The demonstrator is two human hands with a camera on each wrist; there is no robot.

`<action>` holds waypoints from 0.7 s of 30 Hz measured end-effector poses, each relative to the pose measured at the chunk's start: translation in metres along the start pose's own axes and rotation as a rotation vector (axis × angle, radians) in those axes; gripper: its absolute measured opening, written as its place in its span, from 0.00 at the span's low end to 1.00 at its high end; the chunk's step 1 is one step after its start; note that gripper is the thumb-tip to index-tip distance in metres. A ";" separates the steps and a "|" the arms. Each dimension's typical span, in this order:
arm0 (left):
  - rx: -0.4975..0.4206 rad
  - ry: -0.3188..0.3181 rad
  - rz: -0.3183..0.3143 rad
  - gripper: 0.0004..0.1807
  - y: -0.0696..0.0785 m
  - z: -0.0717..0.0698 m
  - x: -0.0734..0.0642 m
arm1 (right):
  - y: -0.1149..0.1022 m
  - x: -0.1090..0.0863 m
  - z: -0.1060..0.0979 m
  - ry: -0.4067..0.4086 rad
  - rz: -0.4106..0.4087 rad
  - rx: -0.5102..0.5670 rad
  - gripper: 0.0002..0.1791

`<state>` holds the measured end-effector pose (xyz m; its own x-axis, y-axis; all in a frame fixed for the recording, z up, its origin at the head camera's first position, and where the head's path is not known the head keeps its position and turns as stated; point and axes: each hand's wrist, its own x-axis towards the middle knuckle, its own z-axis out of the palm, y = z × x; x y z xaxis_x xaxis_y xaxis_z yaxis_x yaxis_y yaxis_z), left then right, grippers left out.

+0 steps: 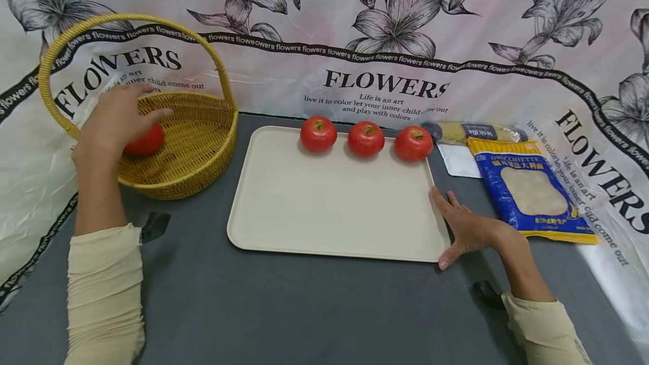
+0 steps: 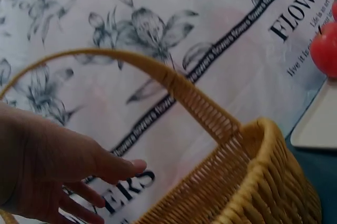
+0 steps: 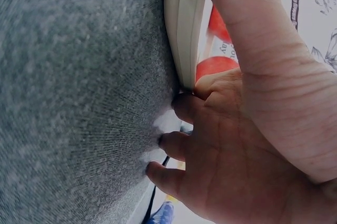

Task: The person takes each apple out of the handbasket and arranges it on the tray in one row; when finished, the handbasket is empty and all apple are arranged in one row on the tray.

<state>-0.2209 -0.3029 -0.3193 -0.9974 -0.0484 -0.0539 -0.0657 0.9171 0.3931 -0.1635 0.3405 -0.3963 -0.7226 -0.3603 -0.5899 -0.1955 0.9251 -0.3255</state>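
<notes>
My left hand (image 1: pixel 112 120) hovers over the left side of a yellow wicker basket (image 1: pixel 203 154), its thumb and fingers extended with nothing gripped. Under it in the basket lies a red apple (image 1: pixel 147 141), partly covered by the hand in the head view. The left wrist view shows the same hand (image 2: pixel 58 166) beside the basket's arched handle (image 2: pixel 152 68). My right hand (image 1: pixel 469 227) rests against the right edge of a cream tray (image 1: pixel 329 207), fingers spread and thumb at the near corner. Three red apples (image 1: pixel 366 139) stand in a row along the tray's far edge.
Right of the tray lies a blue and yellow pasta bag (image 1: pixel 534 190), with a long pack of pasta (image 1: pixel 476 132) behind it. A flower-printed sheet (image 1: pixel 284 83) rises behind the grey table (image 1: pixel 304 308). The basket's tall handle (image 1: pixel 134 17) arches above its bowl.
</notes>
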 end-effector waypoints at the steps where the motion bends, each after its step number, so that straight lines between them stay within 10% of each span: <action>1: 0.000 -0.021 0.005 0.45 -0.005 0.003 0.004 | 0.001 0.000 0.001 0.000 0.002 0.004 0.90; 13: 0.110 -0.311 -0.044 0.50 -0.029 0.024 0.016 | 0.004 -0.002 0.000 0.005 -0.002 0.024 0.91; 21: 0.063 -0.301 -0.091 0.50 -0.026 0.023 0.009 | 0.008 0.000 0.002 0.015 -0.022 0.038 0.91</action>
<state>-0.2279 -0.3181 -0.3509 -0.9330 -0.0203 -0.3593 -0.1426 0.9375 0.3175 -0.1643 0.3479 -0.4004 -0.7281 -0.3781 -0.5717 -0.1862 0.9118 -0.3659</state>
